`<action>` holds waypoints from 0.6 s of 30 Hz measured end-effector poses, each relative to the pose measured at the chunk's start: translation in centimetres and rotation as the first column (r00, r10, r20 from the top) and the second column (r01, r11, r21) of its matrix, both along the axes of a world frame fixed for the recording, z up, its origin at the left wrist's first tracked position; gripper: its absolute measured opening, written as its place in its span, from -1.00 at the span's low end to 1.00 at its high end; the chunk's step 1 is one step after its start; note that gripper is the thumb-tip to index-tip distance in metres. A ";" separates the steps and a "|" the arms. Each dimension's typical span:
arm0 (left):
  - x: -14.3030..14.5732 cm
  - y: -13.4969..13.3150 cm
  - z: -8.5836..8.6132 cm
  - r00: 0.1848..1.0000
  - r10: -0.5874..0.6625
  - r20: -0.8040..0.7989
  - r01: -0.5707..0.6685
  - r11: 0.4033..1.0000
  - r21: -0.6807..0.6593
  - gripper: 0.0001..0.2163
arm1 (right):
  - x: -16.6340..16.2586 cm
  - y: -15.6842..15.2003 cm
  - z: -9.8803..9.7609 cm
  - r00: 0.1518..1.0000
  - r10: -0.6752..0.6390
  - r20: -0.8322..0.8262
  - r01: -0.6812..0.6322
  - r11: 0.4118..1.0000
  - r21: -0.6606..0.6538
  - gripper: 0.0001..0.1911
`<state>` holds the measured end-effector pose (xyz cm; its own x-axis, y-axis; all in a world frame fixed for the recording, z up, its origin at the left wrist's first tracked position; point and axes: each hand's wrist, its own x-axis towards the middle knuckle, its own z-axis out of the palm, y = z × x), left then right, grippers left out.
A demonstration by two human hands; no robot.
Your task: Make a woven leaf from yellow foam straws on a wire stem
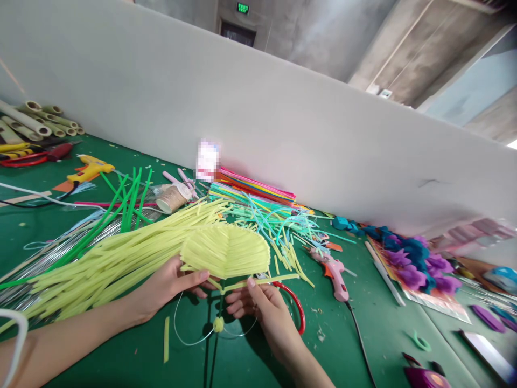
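Note:
I hold a fan-shaped piece of glued yellow straws (226,250) just above the green table (121,355). My left hand (169,285) grips its left lower edge between thumb and fingers. My right hand (258,307) pinches a single yellow straw (262,281) lying along the fan's bottom edge. Below the fan hang a thin wire loop (189,334) and a small yellow pompom (218,324). A big pile of loose yellow straws (100,264) lies under my left forearm.
A pink glue gun (333,272) lies right of my hands and a yellow glue gun (89,169) at the far left. Red-handled scissors (297,307) sit under my right hand. Green, blue and pink straws, a twine roll (172,198), purple and blue flowers (416,261) and a white partition (283,118) surround.

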<state>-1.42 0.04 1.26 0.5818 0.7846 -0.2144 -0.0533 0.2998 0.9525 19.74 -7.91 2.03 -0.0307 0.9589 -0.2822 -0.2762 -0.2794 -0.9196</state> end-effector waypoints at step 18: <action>0.2 -0.1 0.6 0.997 -0.074 -0.036 0.074 0.997 0.004 -0.68 | 0.2 -0.1 0.0 0.994 -0.088 -0.059 0.089 0.996 0.012 -0.44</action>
<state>-1.24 -0.03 1.91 0.6305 0.7407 -0.2319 0.0029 0.2966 0.9550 19.96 -8.02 2.01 0.0381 0.9627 -0.2679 -0.3528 -0.2378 -0.9050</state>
